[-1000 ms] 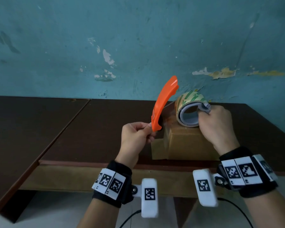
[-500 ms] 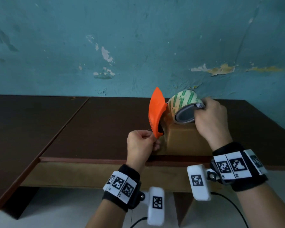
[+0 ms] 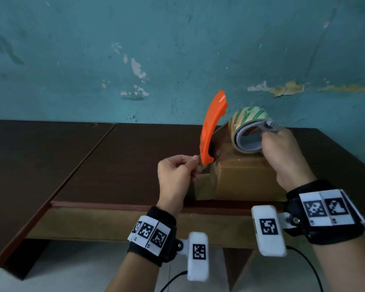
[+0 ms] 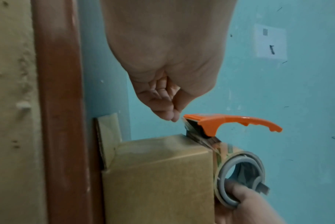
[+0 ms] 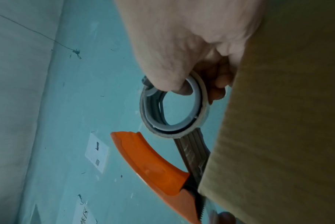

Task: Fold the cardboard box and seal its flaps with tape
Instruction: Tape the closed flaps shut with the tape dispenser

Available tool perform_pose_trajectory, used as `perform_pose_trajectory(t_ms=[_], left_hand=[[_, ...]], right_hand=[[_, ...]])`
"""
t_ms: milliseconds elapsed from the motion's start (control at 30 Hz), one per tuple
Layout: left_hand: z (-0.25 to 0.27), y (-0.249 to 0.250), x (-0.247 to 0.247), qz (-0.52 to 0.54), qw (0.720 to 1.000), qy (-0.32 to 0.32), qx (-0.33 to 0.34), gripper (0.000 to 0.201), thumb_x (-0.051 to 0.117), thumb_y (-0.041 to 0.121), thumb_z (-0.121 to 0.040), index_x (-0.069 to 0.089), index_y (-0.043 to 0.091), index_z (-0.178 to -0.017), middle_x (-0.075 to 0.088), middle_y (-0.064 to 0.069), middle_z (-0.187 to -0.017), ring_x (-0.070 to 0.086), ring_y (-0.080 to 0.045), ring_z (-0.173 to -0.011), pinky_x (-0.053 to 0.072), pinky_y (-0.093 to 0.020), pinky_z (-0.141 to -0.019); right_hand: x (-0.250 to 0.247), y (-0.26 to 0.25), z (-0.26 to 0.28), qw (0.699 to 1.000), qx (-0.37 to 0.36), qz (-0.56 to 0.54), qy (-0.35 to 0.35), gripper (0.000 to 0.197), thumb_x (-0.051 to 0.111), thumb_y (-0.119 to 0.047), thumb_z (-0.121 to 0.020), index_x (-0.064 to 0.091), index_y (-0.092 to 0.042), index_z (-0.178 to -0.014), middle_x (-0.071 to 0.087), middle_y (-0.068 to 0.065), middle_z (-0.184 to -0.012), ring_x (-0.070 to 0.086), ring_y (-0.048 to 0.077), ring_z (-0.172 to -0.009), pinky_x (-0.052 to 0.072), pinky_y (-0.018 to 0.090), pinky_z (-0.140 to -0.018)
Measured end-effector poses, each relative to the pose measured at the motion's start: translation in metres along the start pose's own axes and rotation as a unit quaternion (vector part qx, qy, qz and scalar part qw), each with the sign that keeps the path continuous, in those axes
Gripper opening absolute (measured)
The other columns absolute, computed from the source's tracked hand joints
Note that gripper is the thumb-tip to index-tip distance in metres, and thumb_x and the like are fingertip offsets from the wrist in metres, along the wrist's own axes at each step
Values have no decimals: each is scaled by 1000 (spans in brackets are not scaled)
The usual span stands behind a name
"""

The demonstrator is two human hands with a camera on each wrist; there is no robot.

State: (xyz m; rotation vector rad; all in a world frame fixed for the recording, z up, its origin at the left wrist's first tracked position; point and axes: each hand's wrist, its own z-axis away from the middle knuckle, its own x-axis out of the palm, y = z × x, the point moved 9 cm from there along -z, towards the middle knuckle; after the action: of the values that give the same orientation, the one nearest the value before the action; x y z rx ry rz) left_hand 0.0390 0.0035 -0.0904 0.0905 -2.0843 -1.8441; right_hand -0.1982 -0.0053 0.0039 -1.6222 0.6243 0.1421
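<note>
A closed cardboard box [image 3: 242,178] sits right of centre in the head view, at the near edge of a dark wooden table [image 3: 105,165]. On its top rests a tape dispenser: the tape roll [image 3: 248,131] toward the right and the orange cutter guard [image 3: 213,125] rising over the box's left top edge, so the dispenser's long axis runs left to right across the lid. The right hand [image 3: 282,152] has its fingers curled round the roll's grey core. The left hand [image 3: 177,173] pinches something small at the cutter's base, probably the tape end; the next pull likely runs leftward and down over that edge, with the left hand nearer. Only the left-wrist view shows the strip [image 4: 204,141] lying from roll to cutter across the box corner, and one flap [image 4: 108,136] standing open.
</note>
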Motion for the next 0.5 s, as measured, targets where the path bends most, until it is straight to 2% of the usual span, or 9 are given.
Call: perform_pose_trajectory(t_ms=[100,233,400,500], left_hand=[[1,-6,5,2,1000,-5,-22,17,66,0,-95,74,-13,-87,66,-10,-61,57,-12,-50,46,-21,-48],[1,-9,8,4,999,2,-40,17,61,-6,-93,73,-17,-90,65,-5,-57,54,-9,-47,43,-18,-46],[1,-9,2,-15,998,17,-50,16,59,-9,-88,71,-19,-82,64,-3,-52,53,-8,-45,40,-18,-44],[3,-9,-1,-30,998,18,-58,19,54,-12,-85,71,-15,-77,64,-9,-52,55,-8,-41,40,-19,-44]], right_hand=[[0,1,0,1000,2,-27,-8,27,44,-23,-88,66,-13,-100,72,10,-105,66,32,-102,49,56,-97],[3,0,-1,998,-2,-59,-17,27,59,-38,-83,72,-25,-103,75,-6,-100,69,18,-99,52,50,-95],[6,0,-4,996,-28,-69,-51,23,68,-20,-89,66,-32,-109,72,-10,-107,66,9,-102,52,36,-87],[11,-4,-1,993,-47,-67,-83,24,65,-21,-94,68,-31,-115,72,-11,-109,66,3,-100,49,28,-80]])
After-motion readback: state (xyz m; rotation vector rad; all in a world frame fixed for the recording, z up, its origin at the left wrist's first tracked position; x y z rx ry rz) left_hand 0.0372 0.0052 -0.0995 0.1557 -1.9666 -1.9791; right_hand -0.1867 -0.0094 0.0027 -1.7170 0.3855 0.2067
